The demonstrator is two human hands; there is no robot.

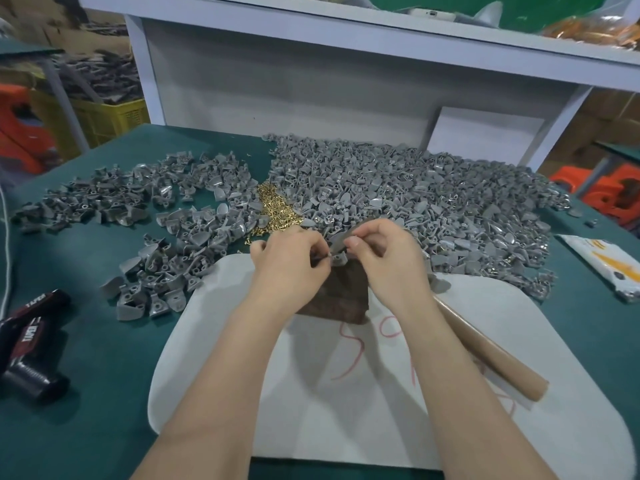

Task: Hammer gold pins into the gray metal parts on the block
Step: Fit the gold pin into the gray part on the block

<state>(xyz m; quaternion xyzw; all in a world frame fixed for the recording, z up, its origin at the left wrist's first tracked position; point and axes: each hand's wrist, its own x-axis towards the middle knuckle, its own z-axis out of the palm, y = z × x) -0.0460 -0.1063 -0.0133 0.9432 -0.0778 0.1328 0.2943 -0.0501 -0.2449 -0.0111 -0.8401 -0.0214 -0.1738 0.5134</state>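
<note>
Your left hand (289, 259) and right hand (384, 252) both pinch one gray metal part (337, 249) over the block (341, 299), fingers curled tight.

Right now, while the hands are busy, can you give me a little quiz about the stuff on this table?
1. True or false: the hammer handle lies on the white mat and no hand holds it.
2. Where is the heap of gold pins? A: beside the big pile of gray parts. B: on the white mat. C: on the hammer handle.
3. Fill the gap: the left hand and the right hand pinch one gray part over the brown ____.

Key: 1 true. 2 A. 3 block.
</note>
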